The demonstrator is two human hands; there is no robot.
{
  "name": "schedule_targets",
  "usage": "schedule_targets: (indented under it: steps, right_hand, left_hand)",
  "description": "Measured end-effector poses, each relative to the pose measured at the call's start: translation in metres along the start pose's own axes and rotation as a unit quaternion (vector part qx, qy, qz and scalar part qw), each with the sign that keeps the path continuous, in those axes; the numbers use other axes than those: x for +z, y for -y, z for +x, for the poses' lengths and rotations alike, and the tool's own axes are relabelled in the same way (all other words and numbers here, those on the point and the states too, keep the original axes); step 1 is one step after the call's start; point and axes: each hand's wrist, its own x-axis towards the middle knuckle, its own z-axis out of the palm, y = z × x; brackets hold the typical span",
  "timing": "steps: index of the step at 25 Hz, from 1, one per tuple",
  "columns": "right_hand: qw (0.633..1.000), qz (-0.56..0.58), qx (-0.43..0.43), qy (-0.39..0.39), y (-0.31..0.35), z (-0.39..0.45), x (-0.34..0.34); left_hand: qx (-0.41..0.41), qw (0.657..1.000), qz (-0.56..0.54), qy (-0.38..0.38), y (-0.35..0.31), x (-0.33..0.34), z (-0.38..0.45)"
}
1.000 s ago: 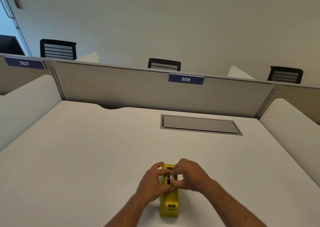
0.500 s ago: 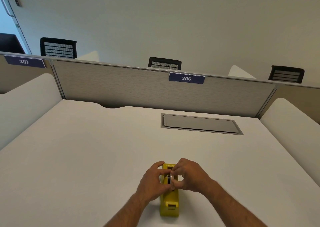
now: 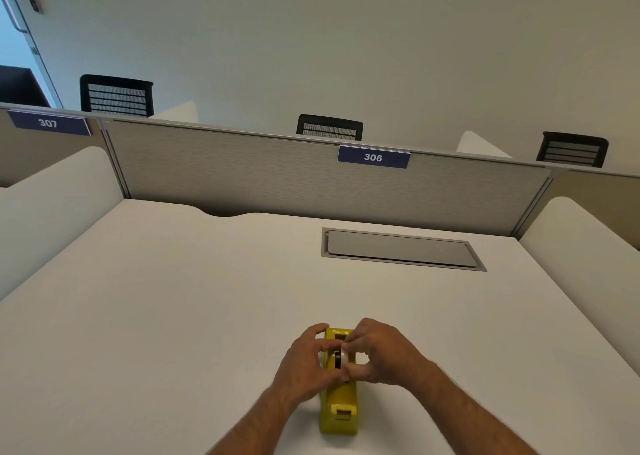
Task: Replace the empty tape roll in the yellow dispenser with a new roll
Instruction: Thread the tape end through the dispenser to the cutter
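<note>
The yellow tape dispenser (image 3: pixel 339 408) stands on the white desk (image 3: pixel 173 316) near its front edge, cutter end toward me. Over its middle, my left hand (image 3: pixel 306 361) and my right hand (image 3: pixel 381 352) pinch a small tape roll (image 3: pixel 343 358) from both sides. The roll shows a white side and a dark core piece. It sits at the dispenser's cradle; my fingers hide whether it rests in the slot.
A grey cable hatch (image 3: pixel 401 249) is set into the desk at the back right. A fabric partition (image 3: pixel 277 177) with the label 306 (image 3: pixel 373 157) closes the far side, low white side panels flank the desk, and black chairs stand beyond.
Both hands stay at the same spot over the dispenser. My fingers have shifted slightly on the roll.
</note>
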Motion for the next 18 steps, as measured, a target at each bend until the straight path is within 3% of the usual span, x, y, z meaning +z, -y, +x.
schedule_targets:
  steps: [18]
  right_hand:
    - [1.000,0.000,-0.010,0.025,-0.0022,0.0044,-0.0035]
  left_hand:
    - [0.008,1.000,0.009,0.001,-0.0012,-0.0008,0.0007]
